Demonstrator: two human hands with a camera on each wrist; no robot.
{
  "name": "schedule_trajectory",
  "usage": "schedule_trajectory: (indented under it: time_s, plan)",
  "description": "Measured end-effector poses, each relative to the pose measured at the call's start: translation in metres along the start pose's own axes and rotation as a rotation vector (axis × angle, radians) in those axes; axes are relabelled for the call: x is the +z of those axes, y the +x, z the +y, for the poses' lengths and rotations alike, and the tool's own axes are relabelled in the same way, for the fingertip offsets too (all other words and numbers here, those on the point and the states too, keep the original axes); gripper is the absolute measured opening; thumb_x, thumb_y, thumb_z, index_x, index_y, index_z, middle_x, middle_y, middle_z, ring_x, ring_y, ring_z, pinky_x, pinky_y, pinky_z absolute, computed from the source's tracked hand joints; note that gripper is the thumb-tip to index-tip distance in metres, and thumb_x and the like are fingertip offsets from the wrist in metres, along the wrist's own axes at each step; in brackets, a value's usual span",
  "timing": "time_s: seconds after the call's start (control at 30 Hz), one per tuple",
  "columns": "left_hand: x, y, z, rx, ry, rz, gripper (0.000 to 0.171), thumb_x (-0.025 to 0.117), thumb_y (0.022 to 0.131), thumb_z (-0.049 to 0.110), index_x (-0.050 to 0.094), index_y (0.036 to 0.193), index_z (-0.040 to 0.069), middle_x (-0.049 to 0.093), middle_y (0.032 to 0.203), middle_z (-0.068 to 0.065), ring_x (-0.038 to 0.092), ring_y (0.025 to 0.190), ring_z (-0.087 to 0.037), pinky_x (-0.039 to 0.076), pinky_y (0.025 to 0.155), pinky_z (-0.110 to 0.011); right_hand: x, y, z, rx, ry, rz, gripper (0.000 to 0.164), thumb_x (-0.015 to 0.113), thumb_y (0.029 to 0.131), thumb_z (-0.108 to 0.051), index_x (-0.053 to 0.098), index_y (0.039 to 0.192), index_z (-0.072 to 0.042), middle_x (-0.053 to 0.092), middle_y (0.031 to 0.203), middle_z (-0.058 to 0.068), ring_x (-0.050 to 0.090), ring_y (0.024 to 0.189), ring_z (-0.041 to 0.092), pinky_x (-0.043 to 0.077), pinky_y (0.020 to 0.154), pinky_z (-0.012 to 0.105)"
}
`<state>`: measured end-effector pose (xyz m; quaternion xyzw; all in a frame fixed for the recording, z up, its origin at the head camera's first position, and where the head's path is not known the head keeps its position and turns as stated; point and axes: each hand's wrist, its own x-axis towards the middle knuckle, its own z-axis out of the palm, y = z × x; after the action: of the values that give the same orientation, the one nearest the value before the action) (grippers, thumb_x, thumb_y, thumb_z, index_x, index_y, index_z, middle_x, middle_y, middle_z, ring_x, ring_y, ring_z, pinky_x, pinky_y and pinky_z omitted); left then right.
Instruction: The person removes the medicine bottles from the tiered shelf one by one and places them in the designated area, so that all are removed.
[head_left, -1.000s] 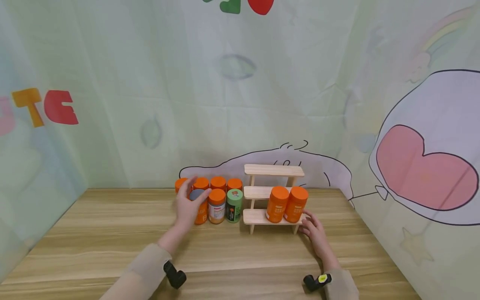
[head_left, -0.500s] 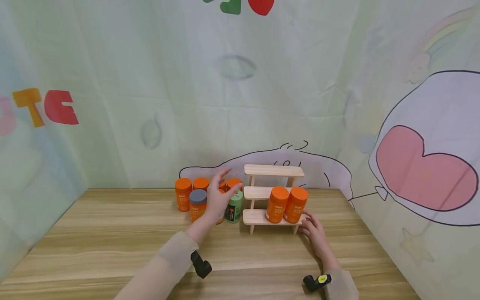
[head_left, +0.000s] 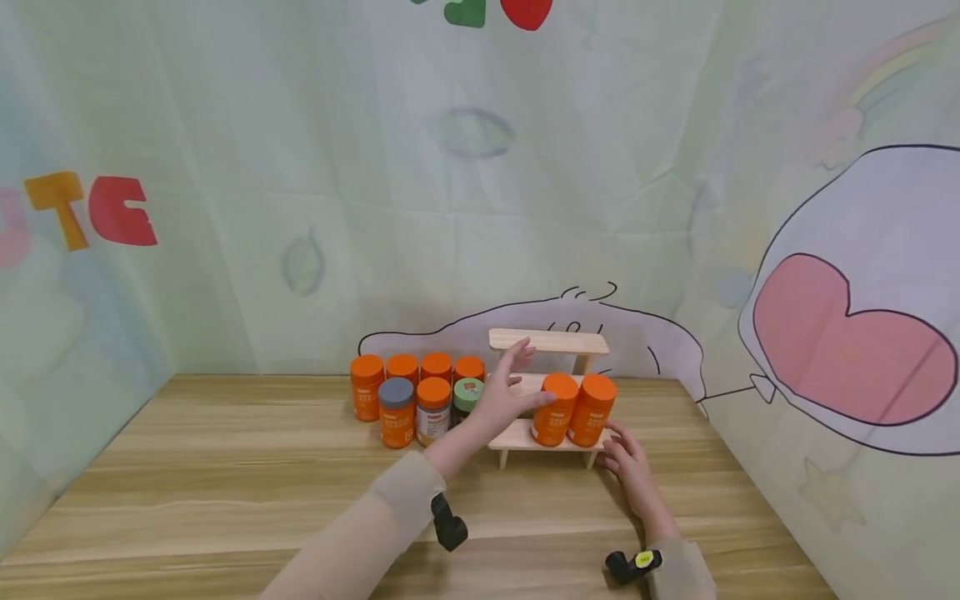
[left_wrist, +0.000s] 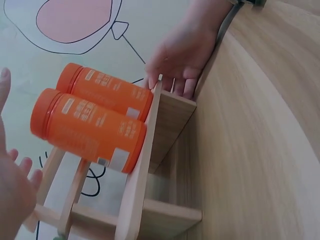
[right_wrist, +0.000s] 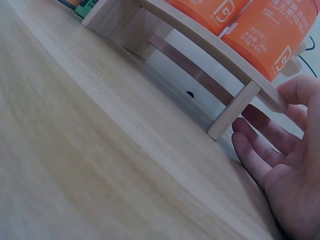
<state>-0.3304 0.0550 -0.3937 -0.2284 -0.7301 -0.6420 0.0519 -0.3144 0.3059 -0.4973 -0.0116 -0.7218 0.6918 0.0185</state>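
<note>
Two orange bottles with orange lids, a left one [head_left: 553, 423] and a right one [head_left: 595, 410], stand side by side on the lowest tier of a three-tier wooden display stand [head_left: 551, 340]. My left hand [head_left: 501, 402] reaches in front of the stand with spread fingers and holds nothing. In the left wrist view a gap shows between its fingers [left_wrist: 26, 167] and the bottles. At the lowest tier's right end, my right hand [head_left: 630, 467] grips the wood. Its thumb side lies at the board's edge [right_wrist: 272, 95] and its fingers curl in below, beside the leg.
Left of the stand, several orange-lidded bottles [head_left: 366, 390] form a back row on the wooden table [head_left: 225, 467]. Before them stand a grey-lidded bottle [head_left: 397, 417], a white-labelled bottle [head_left: 433, 412] and a green-lidded bottle [head_left: 468, 393]. A printed curtain [head_left: 375, 208] hangs behind.
My left hand has moved right, from over the grey-lidded bottle, past the other front bottles, to the stand. My right hand, the stand and the bottles have stayed put.
</note>
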Motion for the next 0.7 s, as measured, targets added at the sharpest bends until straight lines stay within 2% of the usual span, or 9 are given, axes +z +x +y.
schedule_trajectory:
  time_s: [0.2, 0.4, 0.7]
  plan:
    - [0.017, 0.003, -0.003, -0.02, 0.01, -0.074, 0.083, 0.075, 0.087, 0.017, 0.027, 0.154, 0.011, 0.04, 0.153, -0.013, 0.038, 0.14, -0.03, 0.037, 0.112, -0.049, -0.001, 0.0, 0.002, -0.01, -0.008, -0.001, 0.047, 0.041, 0.1, -0.007, 0.033, 0.144, 0.006, 0.042, 0.109, 0.006, 0.057, 0.085, 0.002, 0.053, 0.079, 0.018]
    - [0.026, 0.004, -0.006, -0.042, -0.013, -0.125, 0.082, 0.076, 0.086, 0.017, 0.029, 0.153, 0.009, 0.04, 0.153, -0.014, 0.041, 0.138, -0.031, 0.037, 0.112, -0.048, -0.002, 0.001, 0.004, -0.047, -0.019, -0.006, 0.045, 0.042, 0.101, -0.01, 0.035, 0.142, 0.007, 0.042, 0.116, 0.009, 0.058, 0.087, 0.002, 0.053, 0.078, 0.018]
    - [0.031, 0.002, -0.01, -0.087, 0.024, -0.106, 0.076, 0.076, 0.085, 0.018, 0.036, 0.15, 0.011, 0.047, 0.147, -0.012, 0.052, 0.129, -0.03, 0.042, 0.108, -0.047, -0.001, -0.001, 0.004, -0.047, -0.021, -0.01, 0.045, 0.042, 0.1, -0.009, 0.036, 0.142, 0.007, 0.043, 0.116, 0.011, 0.058, 0.087, 0.003, 0.054, 0.078, 0.018]
